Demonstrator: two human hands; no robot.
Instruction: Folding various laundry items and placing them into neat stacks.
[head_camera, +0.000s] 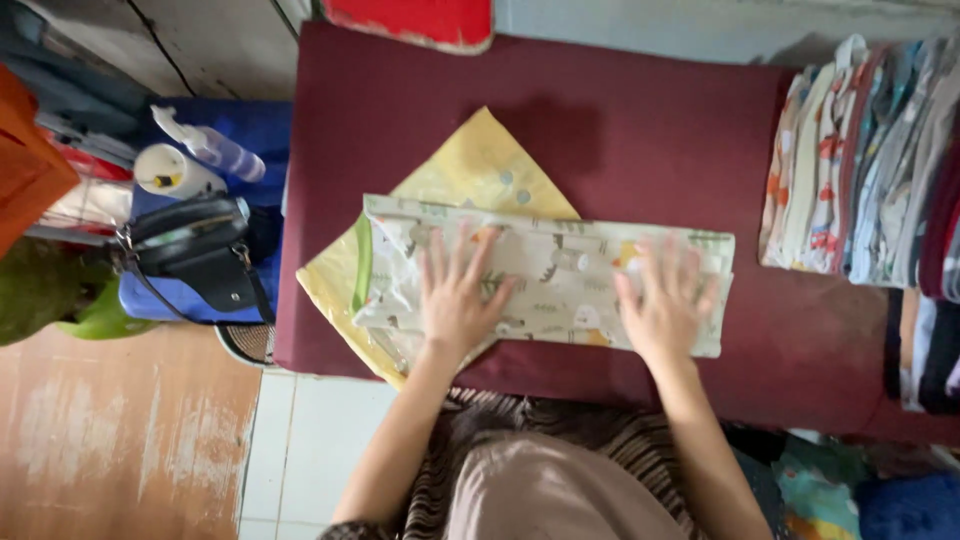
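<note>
1. My left hand (457, 297) is flat, palm down, fingers fanned wide and pointing away from me, pressing on the printed garment (545, 277). It grips nothing; it only lies on the cloth.
2. My right hand (665, 303) does the same further right, fingers spread, palm flat on the cloth near its right end, closed on nothing.
3. Both forearms run up from the bottom of the view, slightly splayed apart.
4. The printed garment is soft, thin fabric, pale with small animal and tree prints and a green-trimmed edge at its left end. It's folded into a long rectangle.
5. Its long axis runs left to right across the maroon padded board (620, 130), lying near the edge closest to me.
6. Under it lies a pale yellow cloth (470, 165), turned like a diamond, one corner pointing away from me.
7. To the right, touching the board's far side, a stack of folded clothes (860, 160) shows layered edges.
8. Left of the board: a spray bottle (215, 148) and a black bag (200, 250).
</note>
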